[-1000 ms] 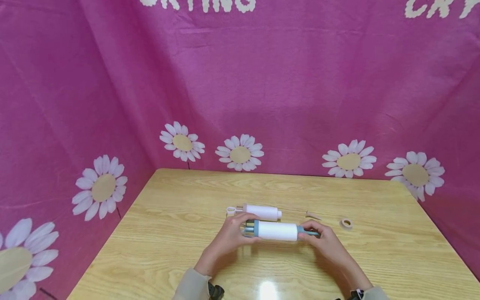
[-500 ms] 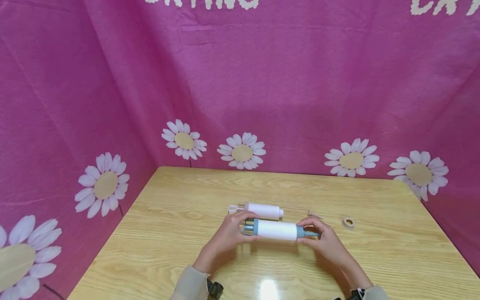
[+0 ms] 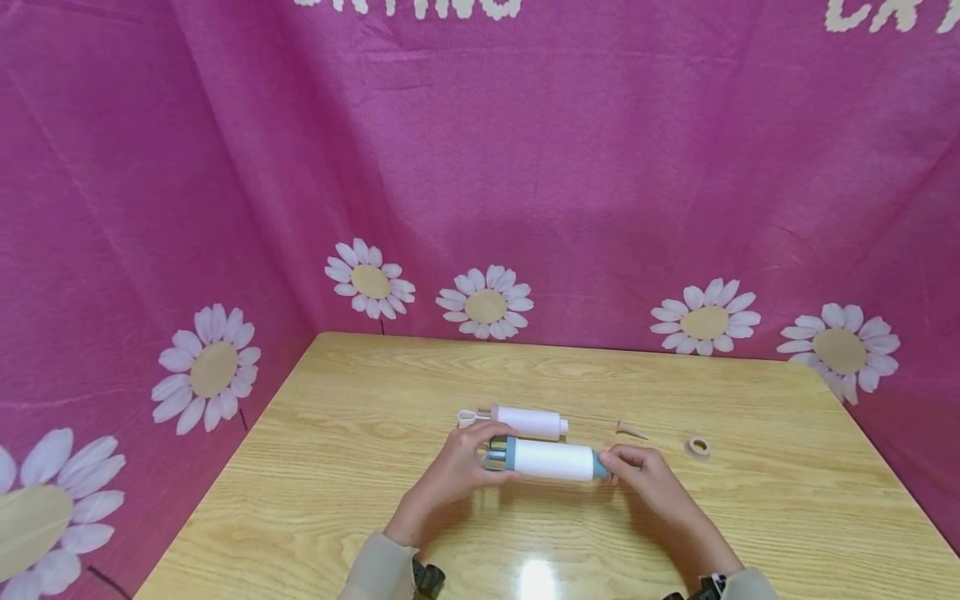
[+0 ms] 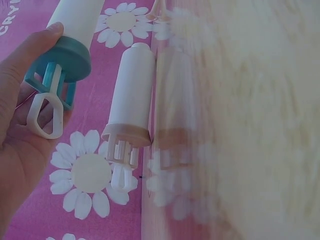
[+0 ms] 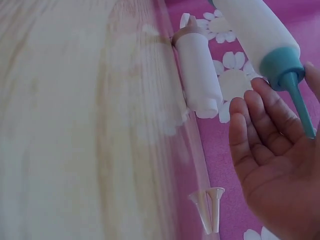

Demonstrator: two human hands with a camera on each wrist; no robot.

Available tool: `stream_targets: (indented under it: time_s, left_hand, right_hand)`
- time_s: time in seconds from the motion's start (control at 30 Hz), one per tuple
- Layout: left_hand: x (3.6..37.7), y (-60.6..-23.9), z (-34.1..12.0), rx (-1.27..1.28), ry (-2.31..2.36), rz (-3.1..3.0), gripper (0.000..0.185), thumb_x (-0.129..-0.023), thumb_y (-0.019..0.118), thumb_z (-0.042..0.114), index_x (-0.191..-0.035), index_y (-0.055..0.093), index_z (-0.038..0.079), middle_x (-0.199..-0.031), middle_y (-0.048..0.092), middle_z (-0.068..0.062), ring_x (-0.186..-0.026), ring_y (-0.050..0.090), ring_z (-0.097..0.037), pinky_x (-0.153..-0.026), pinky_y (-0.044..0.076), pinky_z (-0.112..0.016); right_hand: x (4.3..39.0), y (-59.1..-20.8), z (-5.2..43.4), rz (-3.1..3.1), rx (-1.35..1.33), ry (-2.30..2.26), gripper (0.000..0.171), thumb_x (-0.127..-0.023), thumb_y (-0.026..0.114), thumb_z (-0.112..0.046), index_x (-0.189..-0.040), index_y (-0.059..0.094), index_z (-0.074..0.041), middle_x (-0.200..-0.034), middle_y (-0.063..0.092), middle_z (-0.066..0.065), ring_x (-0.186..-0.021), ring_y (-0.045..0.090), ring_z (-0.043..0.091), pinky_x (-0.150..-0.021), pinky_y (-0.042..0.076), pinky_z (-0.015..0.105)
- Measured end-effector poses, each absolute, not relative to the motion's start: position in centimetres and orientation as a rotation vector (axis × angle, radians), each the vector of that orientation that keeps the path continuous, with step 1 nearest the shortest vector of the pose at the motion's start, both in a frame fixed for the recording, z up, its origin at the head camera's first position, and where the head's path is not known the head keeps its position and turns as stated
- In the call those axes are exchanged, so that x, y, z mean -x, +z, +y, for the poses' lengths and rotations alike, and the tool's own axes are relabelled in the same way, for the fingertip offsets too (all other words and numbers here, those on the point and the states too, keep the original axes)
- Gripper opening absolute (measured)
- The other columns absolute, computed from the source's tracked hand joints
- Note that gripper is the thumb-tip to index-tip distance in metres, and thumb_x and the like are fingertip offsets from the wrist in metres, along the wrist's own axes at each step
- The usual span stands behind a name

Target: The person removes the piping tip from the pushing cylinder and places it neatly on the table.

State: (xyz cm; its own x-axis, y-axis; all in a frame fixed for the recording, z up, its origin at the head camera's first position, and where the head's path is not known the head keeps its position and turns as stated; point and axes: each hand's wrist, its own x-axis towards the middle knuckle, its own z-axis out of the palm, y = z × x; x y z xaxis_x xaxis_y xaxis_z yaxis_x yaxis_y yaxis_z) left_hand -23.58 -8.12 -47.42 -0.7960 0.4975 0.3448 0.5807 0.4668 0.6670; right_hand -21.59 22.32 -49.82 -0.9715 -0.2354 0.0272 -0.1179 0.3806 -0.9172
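A white icing syringe with teal ends lies level between my hands, above the table. My left hand grips its teal collar, thumb on the barrel's edge. Behind the collar a white loop handle juts from the teal frame. At the other end my right hand pinches the teal nozzle cap by the barrel. The long nozzle points in toward my right palm, and my remaining fingers are loosely bent beneath it.
A second white syringe with a beige collar lies on the wooden table just behind. To its right are a beige cone nozzle and a beige ring. A pink flowered cloth hangs behind.
My right fingers have shifted at the teal cap and now cover the nozzle in the head view. My left hand keeps its grip and the syringe has barely moved.
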Motion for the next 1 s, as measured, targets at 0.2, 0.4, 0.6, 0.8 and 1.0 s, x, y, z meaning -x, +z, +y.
stream_targets:
  time_s: [0.2,0.4,0.6,0.8,1.0]
  left_hand:
    - [23.5,-47.5,-8.2,0.965,-1.235,-2.592,0.052,-0.074,0.086,0.024,-0.12,0.066,0.011,-0.122,0.069,-0.004,-0.115,0.063,-0.02,-0.094,0.055,-0.034]
    - [23.8,-47.6,-8.3,0.952,-1.243,-2.588,0.052,-0.073,0.087,0.02,-0.12,0.066,0.01,-0.123,0.069,-0.005,-0.115,0.063,-0.02,-0.094,0.055,-0.037]
    - [23.9,-47.7,-8.3,0.94,-1.272,-2.595,0.052,-0.074,0.086,0.019,-0.12,0.066,0.01,-0.123,0.068,-0.006,-0.116,0.062,-0.021,-0.095,0.055,-0.039]
    - [24.0,-47.8,-8.3,0.931,-1.232,-2.597,0.051,-0.073,0.087,0.022,-0.119,0.067,0.011,-0.122,0.069,-0.005,-0.116,0.062,-0.019,-0.096,0.054,-0.038]
    - [23.9,-47.8,-8.4,0.948,-1.232,-2.588,0.051,-0.072,0.087,0.019,-0.119,0.067,0.01,-0.121,0.069,-0.005,-0.117,0.062,-0.02,-0.097,0.054,-0.039]
  right_hand:
    - [21.2,-50.1,22.3,2.566,0.414,-1.715,0.02,-0.095,0.062,-0.017,-0.104,0.066,0.0,-0.095,0.066,-0.013,-0.09,0.062,0.0,-0.08,0.053,0.021]
    - [21.1,-50.6,22.2,2.577,0.615,-1.84,0.025,-0.088,0.07,-0.005,-0.112,0.064,-0.001,-0.109,0.062,-0.011,-0.101,0.061,0.0,-0.086,0.054,0.019]
    - [21.3,-50.8,22.2,2.551,0.744,-1.903,0.032,-0.084,0.072,0.002,-0.114,0.061,0.003,-0.115,0.058,-0.001,-0.104,0.061,0.0,-0.086,0.057,0.022]
    - [21.4,-50.8,22.1,2.564,0.81,-1.915,0.04,-0.082,0.073,0.005,-0.119,0.057,0.008,-0.115,0.059,-0.011,-0.108,0.057,-0.004,-0.092,0.051,0.013]
    - [21.2,-50.3,22.0,2.531,0.584,-1.913,0.031,-0.096,0.06,-0.007,-0.122,0.056,0.009,-0.115,0.059,-0.014,-0.107,0.057,-0.005,-0.089,0.051,0.014]
